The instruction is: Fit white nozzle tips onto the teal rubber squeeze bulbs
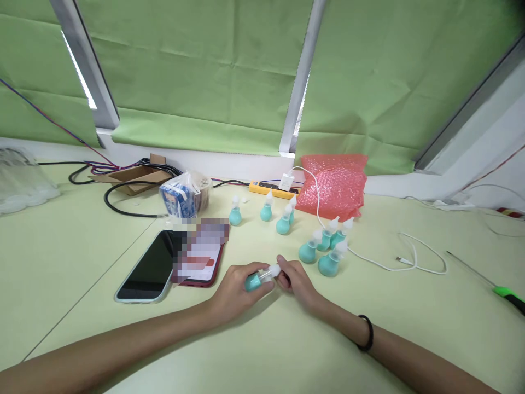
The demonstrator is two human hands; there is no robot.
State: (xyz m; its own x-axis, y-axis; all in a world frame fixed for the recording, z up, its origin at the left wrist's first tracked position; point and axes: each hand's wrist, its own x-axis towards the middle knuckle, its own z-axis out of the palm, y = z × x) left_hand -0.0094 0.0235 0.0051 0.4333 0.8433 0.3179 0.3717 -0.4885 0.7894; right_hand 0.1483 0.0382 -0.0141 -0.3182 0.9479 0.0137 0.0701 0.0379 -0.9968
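My left hand [235,293] is closed around the teal bulb of a nasal aspirator [253,282], which lies sideways with its clear neck pointing right. At the other end, my right hand [298,282] pinches the whitish soft tip [274,270] between thumb and curled fingers. Whether the tip sits fully on the neck cannot be made out. Just beyond my right hand stands a group of similar aspirators [329,264], teal with pale tips. Farther back are several more, among them one aspirator [235,216] at the left and another [266,211] beside it.
Two phones, one dark-screened [150,268] and one red-cased [221,257], lie left of my hands. Behind are a plastic-wrapped blue package [180,196], a yellow power strip [273,190] and red bubble wrap [334,186]. A white cable [385,264] and a screwdriver [502,293] lie at right.
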